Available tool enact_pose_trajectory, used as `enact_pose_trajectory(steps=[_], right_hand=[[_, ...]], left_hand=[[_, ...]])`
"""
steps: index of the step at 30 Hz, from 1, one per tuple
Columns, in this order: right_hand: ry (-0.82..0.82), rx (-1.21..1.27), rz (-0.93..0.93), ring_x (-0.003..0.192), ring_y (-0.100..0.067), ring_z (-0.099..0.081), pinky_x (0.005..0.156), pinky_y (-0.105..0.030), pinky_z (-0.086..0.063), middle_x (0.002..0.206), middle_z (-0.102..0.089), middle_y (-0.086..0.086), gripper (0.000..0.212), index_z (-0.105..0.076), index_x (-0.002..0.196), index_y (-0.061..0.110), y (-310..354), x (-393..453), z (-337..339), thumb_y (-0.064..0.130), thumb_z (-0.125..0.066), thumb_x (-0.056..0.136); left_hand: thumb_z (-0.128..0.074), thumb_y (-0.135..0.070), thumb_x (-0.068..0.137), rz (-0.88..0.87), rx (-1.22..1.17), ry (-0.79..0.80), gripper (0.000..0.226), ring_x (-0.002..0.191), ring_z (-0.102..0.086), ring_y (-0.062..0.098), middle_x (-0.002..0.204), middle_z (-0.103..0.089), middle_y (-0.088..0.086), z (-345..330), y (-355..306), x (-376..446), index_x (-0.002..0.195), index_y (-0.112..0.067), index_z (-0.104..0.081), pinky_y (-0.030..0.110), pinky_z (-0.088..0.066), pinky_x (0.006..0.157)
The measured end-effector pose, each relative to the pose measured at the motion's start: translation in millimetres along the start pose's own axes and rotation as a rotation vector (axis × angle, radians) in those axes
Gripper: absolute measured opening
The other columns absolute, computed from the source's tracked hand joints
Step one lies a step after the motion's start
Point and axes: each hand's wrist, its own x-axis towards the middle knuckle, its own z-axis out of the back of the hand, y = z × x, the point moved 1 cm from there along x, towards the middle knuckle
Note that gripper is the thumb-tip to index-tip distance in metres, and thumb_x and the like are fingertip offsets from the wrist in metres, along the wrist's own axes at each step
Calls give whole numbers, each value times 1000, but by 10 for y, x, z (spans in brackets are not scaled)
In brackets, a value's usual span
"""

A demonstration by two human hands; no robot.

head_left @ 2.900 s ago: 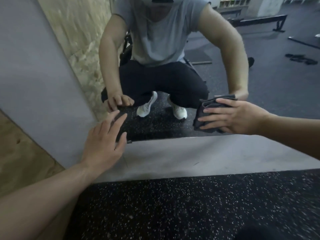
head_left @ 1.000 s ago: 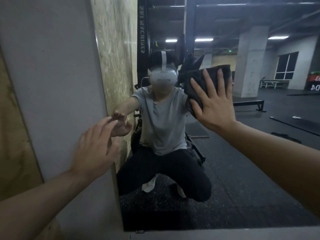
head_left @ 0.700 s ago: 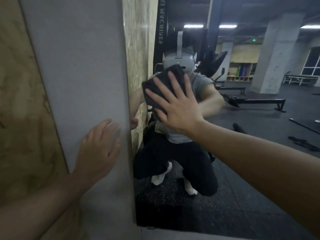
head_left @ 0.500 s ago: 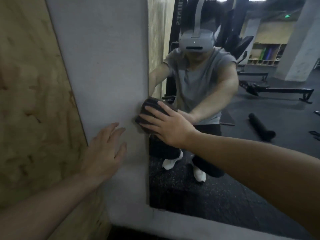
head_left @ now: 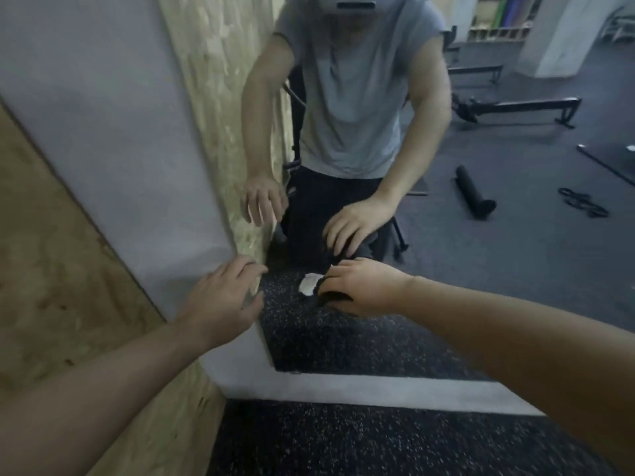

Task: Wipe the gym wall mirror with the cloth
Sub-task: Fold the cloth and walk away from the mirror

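A: What are the hands doing?
B: The right hand [head_left: 364, 286] presses a dark cloth [head_left: 324, 293] against the wall mirror [head_left: 481, 269], fingers curled over it, low on the glass near the mirror's bottom left corner. The left hand [head_left: 223, 304] is spread, fingers relaxed and holding nothing, at the mirror's left edge where the glass meets the grey wall [head_left: 120, 149].

A: And around the mirror?
B: Just below the mirror runs a grey wall strip, then the speckled black rubber floor [head_left: 343, 444]. Left of the grey wall is an OSB wood panel [head_left: 51, 269]. In the mirror, a crouching person in a grey T-shirt shows, with a black foam roller [head_left: 472, 194] lying on the floor to the right of the cloth
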Motion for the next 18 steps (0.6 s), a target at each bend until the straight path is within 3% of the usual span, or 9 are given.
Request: enact_pose_trajectory(steps=[3,7,11,14,18], right_hand=[[-60,58,-164,117,-29,-58,102,-43,-46,128,-64,-4,36,-64,135,23,-303,-652,424,40,-55,104],[-151,137,-409,115,-27,-57,97,-37,-42,122,-64,-4,35,-66,134,25,-672,-1615,957,37,-57,103],[-246,209,-670,113,-30,-58,91,-39,-46,118,-64,-7,34,-66,130,21,-905,-2542,1324,36,-62,100],[-283,231,-831,112,-28,-59,92,-38,-46,118,-64,-6,33,-67,128,21,-950,-3140,1502,37,-64,99],[-250,241,-987,114,-24,-60,98,-39,-47,123,-63,-2,36,-66,131,26,-888,-3723,1683,41,-65,98]], left_hand=[[-35,-48,95,-89,-7,61,56,127,-50,17,144,-44,-9,346,-613,358,145,-25,-48,36,-42,103],[-49,-40,103,-239,-97,35,41,105,-55,10,138,-50,-12,700,-1562,834,141,-25,-53,34,-47,91],[-52,-39,104,-363,-176,77,41,114,-57,10,140,-49,-14,896,-2568,1186,144,-29,-49,33,-49,90],[-52,-41,104,-498,-175,110,39,102,-54,6,138,-51,-15,929,-3220,1347,142,-32,-50,29,-43,81],[-47,-47,105,-674,-126,174,42,115,-59,12,143,-49,-13,1006,-3919,1526,144,-34,-46,35,-50,93]])
